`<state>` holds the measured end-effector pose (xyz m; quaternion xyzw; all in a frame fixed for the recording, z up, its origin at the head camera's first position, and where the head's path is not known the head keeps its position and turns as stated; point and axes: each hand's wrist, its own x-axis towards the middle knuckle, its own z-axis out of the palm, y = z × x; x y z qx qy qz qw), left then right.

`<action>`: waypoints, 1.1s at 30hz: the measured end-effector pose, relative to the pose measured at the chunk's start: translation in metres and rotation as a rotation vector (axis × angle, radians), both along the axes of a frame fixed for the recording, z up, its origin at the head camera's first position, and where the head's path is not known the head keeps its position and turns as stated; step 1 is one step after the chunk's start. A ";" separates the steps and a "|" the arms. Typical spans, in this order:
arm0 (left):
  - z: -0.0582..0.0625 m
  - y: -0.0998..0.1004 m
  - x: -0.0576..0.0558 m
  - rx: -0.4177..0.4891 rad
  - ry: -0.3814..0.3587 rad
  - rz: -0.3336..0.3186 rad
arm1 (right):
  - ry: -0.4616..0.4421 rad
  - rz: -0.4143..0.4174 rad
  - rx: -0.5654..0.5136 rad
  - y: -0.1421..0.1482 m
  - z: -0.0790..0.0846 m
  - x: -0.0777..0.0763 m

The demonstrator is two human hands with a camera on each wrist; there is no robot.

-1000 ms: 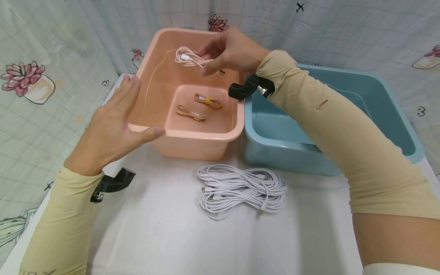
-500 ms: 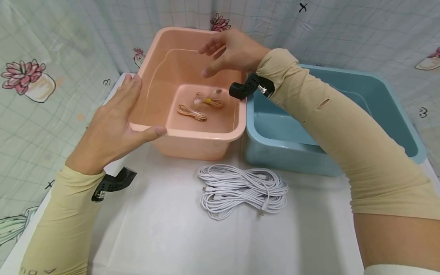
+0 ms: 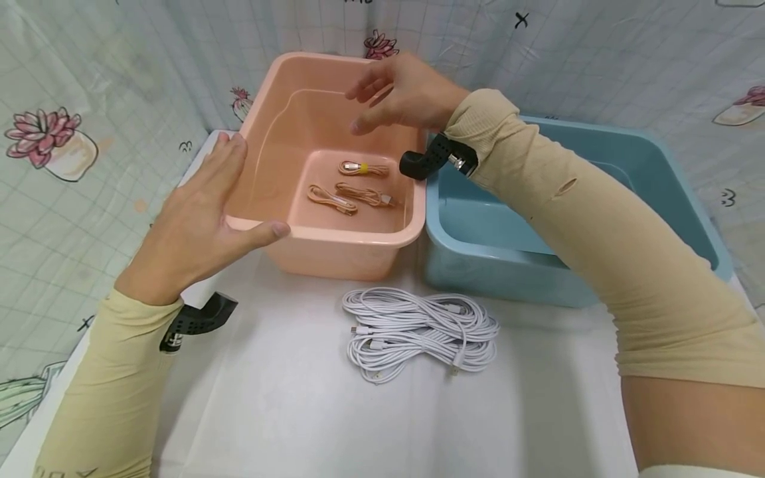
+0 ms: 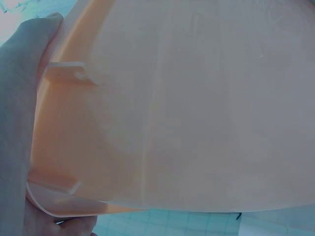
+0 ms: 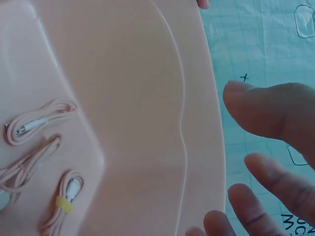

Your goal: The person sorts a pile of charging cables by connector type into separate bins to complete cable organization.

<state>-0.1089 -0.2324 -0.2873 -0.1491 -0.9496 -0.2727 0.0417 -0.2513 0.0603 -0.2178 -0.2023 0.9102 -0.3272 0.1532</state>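
Three coiled pinkish cables lie on the floor of the pink tub (image 3: 335, 252): one cable with a yellow tie (image 3: 373, 170), a second cable (image 3: 355, 192) below it, and a third cable (image 3: 323, 196) to the left. Above the tub's back right part hovers my right hand (image 3: 412, 96), its fingers relaxed and apart with nothing in them. The right wrist view shows those parted fingertips (image 5: 246, 196) too. My left hand (image 3: 191, 219) rests on the tub's left rim with the thumb and fingers spread. In the left wrist view, the tub's outer wall (image 4: 197, 108) fills most of the picture.
A blue tub (image 3: 502, 272) stands against the pink one on the right, partly hidden by my right forearm. Several white cables (image 3: 421, 332) lie coiled in a pile on the white table (image 3: 287, 398) in front. A patterned curtain (image 3: 574, 60) hangs behind.
My right hand has let go of a coiled pink cable, which dropped into the pink tub beside the two others. The yellow-tied cable has shifted slightly. My left hand stays on the rim.
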 end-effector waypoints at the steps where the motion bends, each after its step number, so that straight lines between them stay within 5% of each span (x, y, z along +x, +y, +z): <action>1: 0.000 0.000 0.000 0.000 -0.002 0.000 | 0.001 0.002 -0.004 0.000 0.000 0.001; 33: -0.012 0.000 -0.024 -0.002 -0.004 -0.053 | 0.050 0.001 -0.231 0.026 0.008 0.020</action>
